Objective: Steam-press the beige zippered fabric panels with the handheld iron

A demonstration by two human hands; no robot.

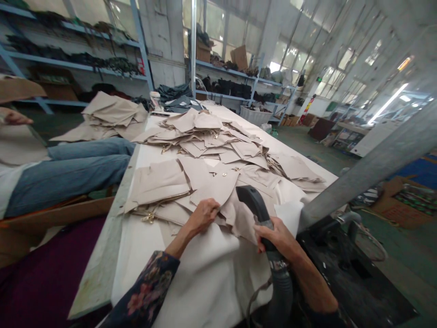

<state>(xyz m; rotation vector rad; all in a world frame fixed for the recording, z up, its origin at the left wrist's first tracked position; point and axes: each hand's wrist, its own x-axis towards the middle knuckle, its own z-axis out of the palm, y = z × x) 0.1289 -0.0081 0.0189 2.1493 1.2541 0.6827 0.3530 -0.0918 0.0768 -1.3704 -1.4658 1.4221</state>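
My left hand (205,213) is closed, pinching the near edge of a beige fabric piece (218,184) at the middle of the table. My right hand (278,239) is wrapped round the black handle of a vacuum hose (256,202), its curved end pointing up and left over the fabric. A ribbed hose runs down from that handle towards me. Beside my left hand lies a stack of beige fabric pieces (160,182) with a metal zipper pull (148,217) at its edge. Crumpled beige fabric (241,214) lies between my two hands.
A larger heap of beige pieces (208,132) covers the table's far part. At the left sits a person in jeans (78,168), near another beige pile (112,114). A grey metal post (368,159) slants across the right, above a black machine surface (355,278).
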